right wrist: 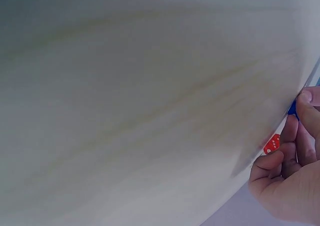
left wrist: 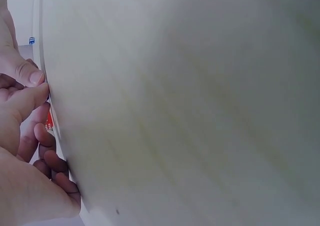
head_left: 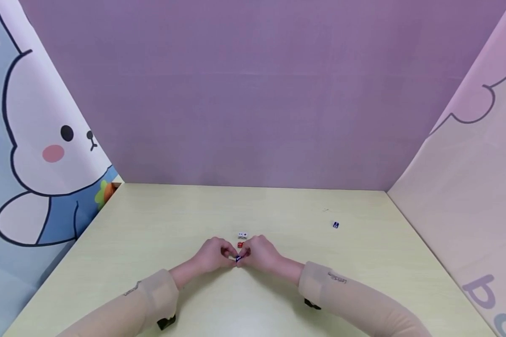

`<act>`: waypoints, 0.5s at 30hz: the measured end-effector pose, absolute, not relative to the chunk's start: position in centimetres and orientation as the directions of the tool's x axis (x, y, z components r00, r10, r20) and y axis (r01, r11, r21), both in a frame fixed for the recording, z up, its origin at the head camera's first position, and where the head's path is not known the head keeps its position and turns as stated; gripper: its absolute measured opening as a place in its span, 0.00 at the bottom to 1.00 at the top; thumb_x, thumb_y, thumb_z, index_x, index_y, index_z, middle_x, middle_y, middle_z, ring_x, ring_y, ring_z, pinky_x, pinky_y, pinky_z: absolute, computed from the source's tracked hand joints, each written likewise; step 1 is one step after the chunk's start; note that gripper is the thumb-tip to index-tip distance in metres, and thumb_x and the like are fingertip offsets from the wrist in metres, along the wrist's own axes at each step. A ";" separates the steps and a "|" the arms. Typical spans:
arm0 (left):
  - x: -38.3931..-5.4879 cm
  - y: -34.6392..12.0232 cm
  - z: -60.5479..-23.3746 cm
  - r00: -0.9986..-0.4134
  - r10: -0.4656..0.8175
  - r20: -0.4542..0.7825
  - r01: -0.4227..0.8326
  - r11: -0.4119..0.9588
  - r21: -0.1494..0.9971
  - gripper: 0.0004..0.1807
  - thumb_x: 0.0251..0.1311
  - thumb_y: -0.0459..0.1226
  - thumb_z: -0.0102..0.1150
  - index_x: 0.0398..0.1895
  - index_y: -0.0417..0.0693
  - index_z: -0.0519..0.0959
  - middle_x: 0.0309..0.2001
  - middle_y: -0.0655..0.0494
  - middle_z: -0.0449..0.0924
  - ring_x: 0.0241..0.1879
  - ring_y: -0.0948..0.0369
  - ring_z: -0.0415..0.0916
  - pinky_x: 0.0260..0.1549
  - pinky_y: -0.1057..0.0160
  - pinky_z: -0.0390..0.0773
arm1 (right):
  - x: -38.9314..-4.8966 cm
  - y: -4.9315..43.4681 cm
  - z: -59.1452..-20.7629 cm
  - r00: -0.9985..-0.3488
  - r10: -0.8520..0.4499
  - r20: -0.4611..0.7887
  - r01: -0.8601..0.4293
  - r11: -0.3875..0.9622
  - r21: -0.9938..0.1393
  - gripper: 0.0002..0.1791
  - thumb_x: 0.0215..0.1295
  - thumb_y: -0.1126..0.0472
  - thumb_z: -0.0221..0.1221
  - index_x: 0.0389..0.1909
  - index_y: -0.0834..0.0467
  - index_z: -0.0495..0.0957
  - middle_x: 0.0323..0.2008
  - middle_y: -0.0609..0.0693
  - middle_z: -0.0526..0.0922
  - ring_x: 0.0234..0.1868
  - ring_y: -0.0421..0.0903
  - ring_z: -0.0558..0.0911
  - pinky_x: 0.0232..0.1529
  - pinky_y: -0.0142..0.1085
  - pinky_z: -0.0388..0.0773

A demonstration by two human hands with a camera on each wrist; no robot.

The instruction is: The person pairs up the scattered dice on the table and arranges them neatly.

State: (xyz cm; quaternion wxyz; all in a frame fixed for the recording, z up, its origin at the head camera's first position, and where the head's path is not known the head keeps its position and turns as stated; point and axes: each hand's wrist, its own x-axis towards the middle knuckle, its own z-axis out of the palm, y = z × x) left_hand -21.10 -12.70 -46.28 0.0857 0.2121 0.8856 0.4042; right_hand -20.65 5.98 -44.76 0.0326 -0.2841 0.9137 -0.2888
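Observation:
A small blue die (head_left: 238, 258) with white pips is pinched between the fingertips of my left hand (head_left: 214, 255) and my right hand (head_left: 261, 253), which meet low over the table. Blue also shows at the right hand's thumb and finger in the right wrist view, where that die (right wrist: 293, 109) is partly covered. Fingers hide it in the left wrist view. Just beyond the fingertips sits a red die (head_left: 240, 245), which the right wrist view shows close behind the curled fingers. Two white dice (head_left: 242, 235) lie side by side behind the red one.
Another dark blue die (head_left: 336, 225) lies apart on the pale wooden table (head_left: 173, 210), toward the back right. A purple panel (head_left: 253, 93) rises at the table's back edge. Printed cloths hang along both sides, with a cartoon rabbit (head_left: 46, 117) on the left one.

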 end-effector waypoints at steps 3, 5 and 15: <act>-21.1 -12.7 -46.3 -0.897 0.442 0.019 0.303 0.582 0.755 0.07 0.43 0.36 0.74 0.28 0.50 0.84 0.19 0.62 0.72 0.24 0.64 0.67 0.29 0.66 0.66 | -20.7 5.9 -44.7 -0.843 -0.528 0.100 -0.490 0.677 -0.550 0.07 0.47 0.57 0.72 0.25 0.55 0.86 0.22 0.42 0.84 0.23 0.29 0.76 0.30 0.22 0.72; -21.2 -12.6 -46.3 -0.897 0.441 0.017 0.302 0.584 0.753 0.07 0.43 0.36 0.73 0.27 0.51 0.84 0.19 0.62 0.72 0.23 0.64 0.66 0.29 0.66 0.66 | -20.7 5.9 -44.8 -0.847 -0.523 0.097 -0.483 0.677 -0.555 0.07 0.46 0.57 0.72 0.25 0.55 0.86 0.21 0.41 0.84 0.23 0.29 0.76 0.30 0.22 0.72; -21.2 -12.6 -46.4 -0.897 0.442 0.014 0.304 0.595 0.744 0.06 0.44 0.35 0.73 0.27 0.51 0.84 0.18 0.62 0.72 0.22 0.65 0.66 0.28 0.67 0.66 | -20.8 6.3 -45.0 -0.839 -0.532 0.114 -0.494 0.657 -0.570 0.07 0.46 0.58 0.73 0.25 0.55 0.85 0.21 0.41 0.83 0.22 0.28 0.75 0.29 0.23 0.72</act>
